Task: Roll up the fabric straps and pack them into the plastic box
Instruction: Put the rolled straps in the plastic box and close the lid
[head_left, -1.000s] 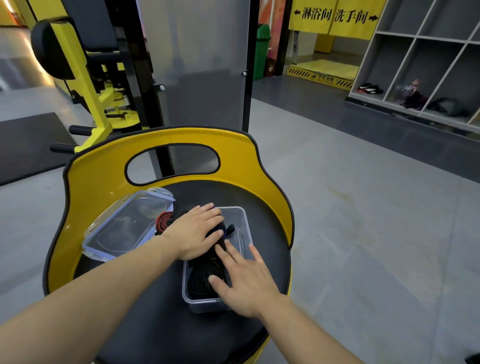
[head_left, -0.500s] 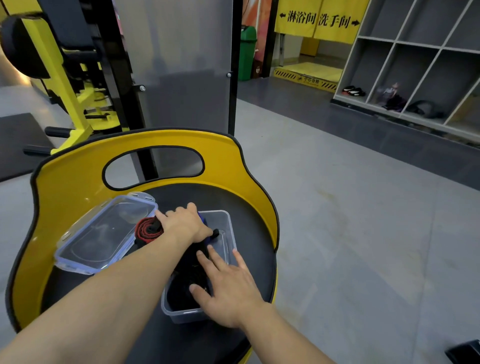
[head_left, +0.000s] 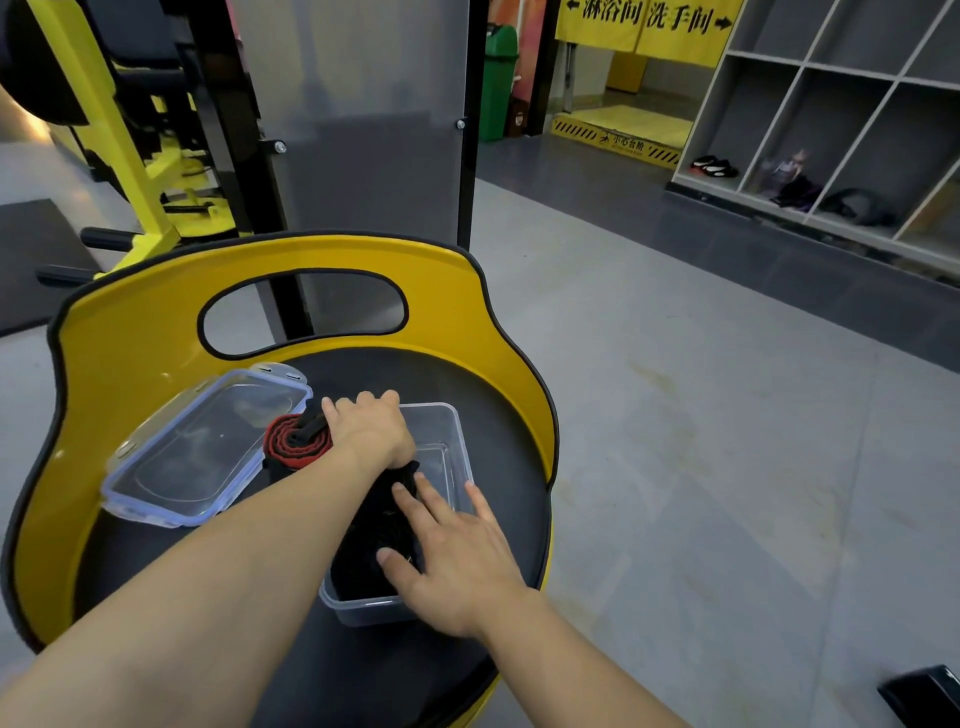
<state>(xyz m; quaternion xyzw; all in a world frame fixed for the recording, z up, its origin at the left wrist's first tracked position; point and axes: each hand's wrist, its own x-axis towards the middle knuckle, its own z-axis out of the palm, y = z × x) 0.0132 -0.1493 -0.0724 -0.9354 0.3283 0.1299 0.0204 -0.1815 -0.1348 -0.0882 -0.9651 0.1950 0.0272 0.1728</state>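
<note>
A clear plastic box (head_left: 460, 447) stands on the black round seat (head_left: 501, 410). Black rolled fabric straps (head_left: 363, 551) fill its near half. My right hand (head_left: 457, 556) lies over the near end of the box, its straight fingers pressing on the black straps. My left hand (head_left: 371, 428) is curled into a fist over the far part of the box, gripping black strap fabric that shows just below the wrist; the rest under it is hidden. A red-and-black rolled strap (head_left: 293, 441) sits just left of that hand, beside the box.
The box's clear lid (head_left: 197, 452) lies flat on the seat to the left. A yellow backrest (head_left: 130, 332) with a handle hole curves around the seat's far and left sides. Grey floor lies to the right, with a black object (head_left: 924, 691) at the lower right corner.
My left hand went from lying flat on the straps to a curled fist at the far part of the box. The right hand stayed pressing on the near straps.
</note>
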